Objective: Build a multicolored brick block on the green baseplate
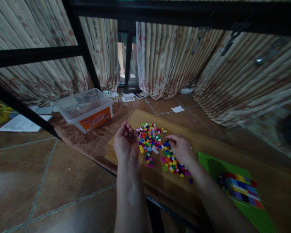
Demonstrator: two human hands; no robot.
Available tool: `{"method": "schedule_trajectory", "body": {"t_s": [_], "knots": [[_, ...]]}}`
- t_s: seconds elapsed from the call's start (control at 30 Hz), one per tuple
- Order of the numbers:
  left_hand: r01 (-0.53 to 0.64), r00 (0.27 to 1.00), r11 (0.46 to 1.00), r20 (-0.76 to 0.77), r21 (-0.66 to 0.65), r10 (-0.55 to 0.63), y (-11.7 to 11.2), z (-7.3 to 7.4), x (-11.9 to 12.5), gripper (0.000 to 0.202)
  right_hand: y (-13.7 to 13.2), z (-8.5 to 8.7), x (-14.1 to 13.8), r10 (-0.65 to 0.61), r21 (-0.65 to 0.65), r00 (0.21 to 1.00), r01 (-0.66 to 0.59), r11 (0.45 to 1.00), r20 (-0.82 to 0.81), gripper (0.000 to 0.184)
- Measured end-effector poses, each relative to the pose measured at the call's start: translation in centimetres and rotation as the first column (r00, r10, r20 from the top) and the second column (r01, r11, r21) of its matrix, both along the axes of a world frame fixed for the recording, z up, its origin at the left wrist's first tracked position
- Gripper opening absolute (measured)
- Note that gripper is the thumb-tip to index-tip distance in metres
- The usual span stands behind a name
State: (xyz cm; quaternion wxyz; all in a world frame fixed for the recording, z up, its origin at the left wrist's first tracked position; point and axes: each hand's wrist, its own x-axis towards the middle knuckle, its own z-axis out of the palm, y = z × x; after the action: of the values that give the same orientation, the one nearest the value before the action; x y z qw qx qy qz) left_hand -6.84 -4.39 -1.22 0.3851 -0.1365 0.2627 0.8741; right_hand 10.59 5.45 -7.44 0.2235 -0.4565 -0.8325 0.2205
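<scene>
My left hand (127, 144) is turned palm up at the left edge of a pile of small toy building bricks (149, 139). Its fingers curl loosely, and no brick shows in the palm. Over the right part of the pile is my right hand (180, 147), back up, with bent fingers drawn together at the bricks; what lies between the fingertips is hidden. To the right, a green baseplate (208, 165) carries a block of bricks (243, 189) in coloured rows, partly behind my right forearm. A small joined cluster of bricks (150, 161) lies in front of the pile.
The bricks lie on a wooden board (143, 118) over a brown patterned cloth (87, 145). A clear plastic tub (87, 106) with an orange label stands at the back left. A black metal frame (84, 51) crosses in front of striped curtains (169, 58).
</scene>
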Motion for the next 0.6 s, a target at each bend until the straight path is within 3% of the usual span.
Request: {"method": "schedule_trajectory", "body": {"t_s": [0.17, 0.43, 0.6], "knots": [[0.002, 1.000, 1.000, -0.002, -0.009, -0.002, 0.1, 0.1, 0.1, 0.013, 0.1, 0.1, 1.6, -0.061, -0.018, 0.997, 0.060, 0.998, -0.057, 0.030], [0.034, 0.999, 0.999, -0.012, -0.007, -0.034, 0.3, 0.3, 0.4, 0.015, 0.1, 0.2, 1.4, 0.107, 0.037, 0.987, -0.112, 0.993, 0.117, 0.030], [0.052, 0.999, 0.999, -0.013, 0.004, -0.052, 0.4, 0.4, 0.6, 0.015, 0.2, 0.1, 1.4, 0.098, 0.019, 0.991, -0.100, 0.995, 0.096, 0.019]]}}
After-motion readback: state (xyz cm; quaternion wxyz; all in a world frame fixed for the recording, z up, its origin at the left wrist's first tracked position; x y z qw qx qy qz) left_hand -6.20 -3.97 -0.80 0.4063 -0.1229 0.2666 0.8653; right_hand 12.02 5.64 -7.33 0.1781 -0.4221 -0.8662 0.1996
